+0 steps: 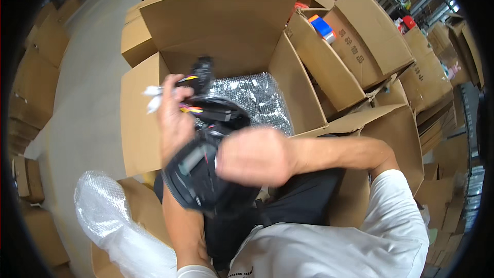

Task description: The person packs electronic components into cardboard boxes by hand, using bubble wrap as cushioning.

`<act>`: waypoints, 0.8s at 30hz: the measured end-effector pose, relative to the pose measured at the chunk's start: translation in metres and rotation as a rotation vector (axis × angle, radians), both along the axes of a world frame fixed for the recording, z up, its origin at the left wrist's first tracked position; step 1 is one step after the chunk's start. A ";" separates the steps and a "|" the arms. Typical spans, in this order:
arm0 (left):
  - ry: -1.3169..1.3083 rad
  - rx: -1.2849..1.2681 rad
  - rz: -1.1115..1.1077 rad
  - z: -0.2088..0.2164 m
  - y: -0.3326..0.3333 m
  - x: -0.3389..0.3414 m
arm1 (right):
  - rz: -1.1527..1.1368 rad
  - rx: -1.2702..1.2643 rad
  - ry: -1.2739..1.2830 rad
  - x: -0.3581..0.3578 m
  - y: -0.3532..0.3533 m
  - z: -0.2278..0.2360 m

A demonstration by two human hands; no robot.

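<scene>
Over an open cardboard box (221,25), my left hand (175,118) is closed around a black bundle (213,108) with small yellow and pink marks. Its exact kind is blurred. A small crumpled white piece (153,98) sticks out beside the fingers. Below it, a glossy black object with a grey panel (193,167) lies across my left forearm. My right hand (254,157), smeared by motion, forms a fist against that object's right side; its fingertips are hidden. Inside the box, silvery bubble wrap (252,98) covers the contents.
A clear bubble-wrap roll (118,226) rests at the lower left by another carton. To the right stand open cartons (355,46), one with a blue and orange package (322,28). More boxes line the grey floor's (87,72) left side.
</scene>
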State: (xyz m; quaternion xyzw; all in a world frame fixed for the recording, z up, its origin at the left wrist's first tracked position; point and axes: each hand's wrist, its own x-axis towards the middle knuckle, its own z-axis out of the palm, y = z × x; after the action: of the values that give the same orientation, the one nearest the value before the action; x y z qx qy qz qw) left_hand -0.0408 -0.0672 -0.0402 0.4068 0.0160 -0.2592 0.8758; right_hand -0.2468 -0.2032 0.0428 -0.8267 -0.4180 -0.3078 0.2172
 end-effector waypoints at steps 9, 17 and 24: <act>-0.098 0.103 0.444 0.070 0.101 -0.025 | -0.454 0.997 1.206 0.171 -0.144 -0.096; -0.006 0.109 0.426 0.062 0.087 -0.019 | -0.444 1.891 1.570 0.265 -0.051 -0.336; 0.081 0.031 0.462 0.065 0.087 -0.015 | -0.523 2.071 1.376 0.299 0.005 -0.401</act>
State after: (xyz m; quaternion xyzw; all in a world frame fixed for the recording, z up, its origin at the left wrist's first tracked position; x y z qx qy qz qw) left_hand -0.0555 0.0201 0.0249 0.3947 0.1479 -0.0677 0.9043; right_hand 0.0525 -0.1983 -0.3582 -0.3170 0.3908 -0.0317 0.8636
